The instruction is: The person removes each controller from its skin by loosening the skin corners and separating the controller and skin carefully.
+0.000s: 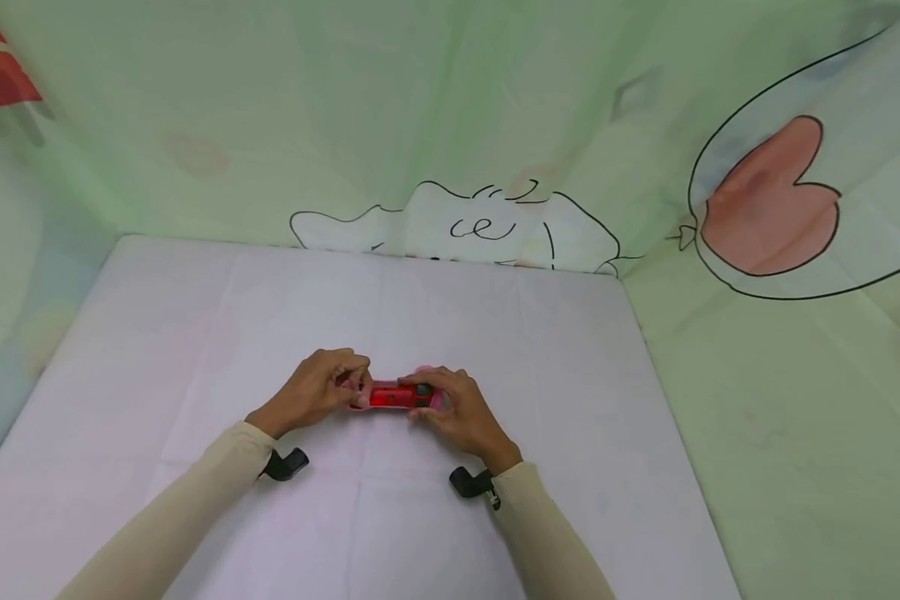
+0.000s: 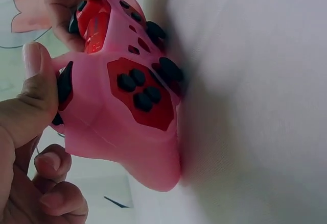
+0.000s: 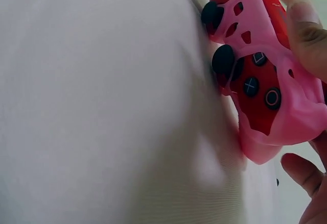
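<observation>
A red game controller (image 1: 392, 396) with black buttons and thumbsticks stands on edge on the white cloth, its sticks facing the cloth in both wrist views. Around it sits a pink silicone cover (image 2: 89, 106), with cutouts that show the red face. My left hand (image 1: 317, 392) pinches the cover's rim at the left end; its thumb (image 2: 38, 78) lies by a black trigger and the other fingers curl. At the other end my right hand (image 1: 461, 410) grips the covered controller, thumb (image 3: 309, 38) along the edge where red body shows. Part of the underside is hidden.
The white cloth-covered table (image 1: 270, 308) runs back to a green printed curtain (image 1: 345, 108), which also hangs on both sides. A black wrist camera (image 1: 288, 464) sits under the left sleeve and another camera (image 1: 467, 482) by the right.
</observation>
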A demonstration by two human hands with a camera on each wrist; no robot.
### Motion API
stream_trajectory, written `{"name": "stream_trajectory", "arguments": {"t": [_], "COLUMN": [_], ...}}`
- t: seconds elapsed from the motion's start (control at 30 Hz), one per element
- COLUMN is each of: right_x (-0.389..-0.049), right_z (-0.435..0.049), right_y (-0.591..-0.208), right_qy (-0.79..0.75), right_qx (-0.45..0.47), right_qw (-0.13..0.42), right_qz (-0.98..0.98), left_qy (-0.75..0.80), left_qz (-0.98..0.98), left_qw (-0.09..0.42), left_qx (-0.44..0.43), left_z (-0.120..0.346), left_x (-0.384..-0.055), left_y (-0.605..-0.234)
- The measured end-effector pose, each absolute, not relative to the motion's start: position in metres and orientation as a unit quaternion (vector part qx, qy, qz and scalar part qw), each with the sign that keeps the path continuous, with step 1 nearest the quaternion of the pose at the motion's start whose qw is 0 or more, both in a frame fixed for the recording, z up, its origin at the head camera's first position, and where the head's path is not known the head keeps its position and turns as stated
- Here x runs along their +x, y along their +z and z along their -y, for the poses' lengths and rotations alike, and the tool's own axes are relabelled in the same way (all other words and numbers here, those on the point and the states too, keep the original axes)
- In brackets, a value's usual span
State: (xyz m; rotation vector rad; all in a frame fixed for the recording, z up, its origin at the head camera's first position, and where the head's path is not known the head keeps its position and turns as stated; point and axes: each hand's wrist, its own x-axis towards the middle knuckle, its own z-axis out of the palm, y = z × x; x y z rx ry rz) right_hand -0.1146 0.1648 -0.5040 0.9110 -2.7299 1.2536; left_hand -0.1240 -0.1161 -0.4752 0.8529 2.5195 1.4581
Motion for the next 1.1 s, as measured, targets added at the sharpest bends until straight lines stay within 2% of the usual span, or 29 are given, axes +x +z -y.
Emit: {"name": "stream_trajectory", "arguments": {"t": [0.2, 0.37, 0.53, 0.67, 0.93, 1.1], "right_x": [-0.116, -0.117, -0.12, -0.12, -0.123, -0.121], "right_z": [-0.163, -0.163, -0.162, -0.163, -0.164, -0.165], "right_y": [-0.505, -0.503, -0.502, -0.501, -0.5, -0.5], "right_qy": [0.396, 0.405, 0.412, 0.419, 0.413, 0.412], "right_qx": [0.284, 0.285, 0.288, 0.29, 0.298, 0.295], "right_qw": [0.015, 0.016, 0.01, -0.003, -0.01, -0.031], "right_qz": [0.873, 0.868, 0.865, 0.86, 0.86, 0.862], "left_qy": [0.44, 0.397, 0.357, 0.385, 0.464, 0.529], "left_qz": [-0.854, -0.875, -0.904, -0.9, -0.874, -0.841], "left_qw": [0.007, 0.007, 0.015, 0.023, -0.029, -0.029], "left_qx": [0.278, 0.278, 0.235, 0.204, 0.142, 0.108], "left_z": [0.125, 0.131, 0.14, 0.14, 0.14, 0.143], "left_x": [-0.117, -0.113, -0.107, -0.104, -0.093, -0.089], "left_y": [-0.474, -0.471, -0.473, -0.479, -0.498, -0.506]}}
